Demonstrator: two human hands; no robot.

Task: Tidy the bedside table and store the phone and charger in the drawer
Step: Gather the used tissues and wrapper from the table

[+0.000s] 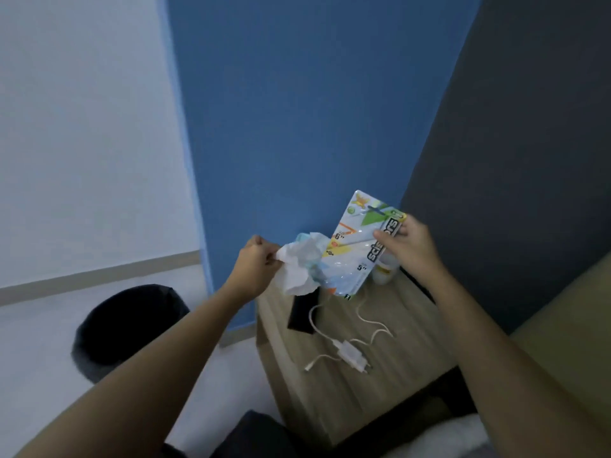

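On the light wood-grain tabletop (380,385) lie one flat black rectangular phone (302,314) and one white charger (353,353), a small plug block with a thin white cable looping away from it across the wood. One small white jar with a yellow band (385,271) stands at the far corner against the blue wall. One round black waste bin (122,328) sits on the pale floor to the left of the table.

Two bare hands are raised above the far part of the tabletop. The left hand (256,262) is closed, its fingers pinching one crumpled white tissue (299,266) that hangs below and beside it. The right hand (408,241) grips one glossy, colourful scissors package (355,246) by its upper right edge, thumb on the printed front and fingers behind; the package is tilted, its lower edge over the phone's far end. Tissue and package overlap in this view; whether they touch cannot be told.

The phone lies near the left edge, partly hidden by the tissue and package, with the cable crossing just beside it. The charger block rests near the middle of the tabletop.
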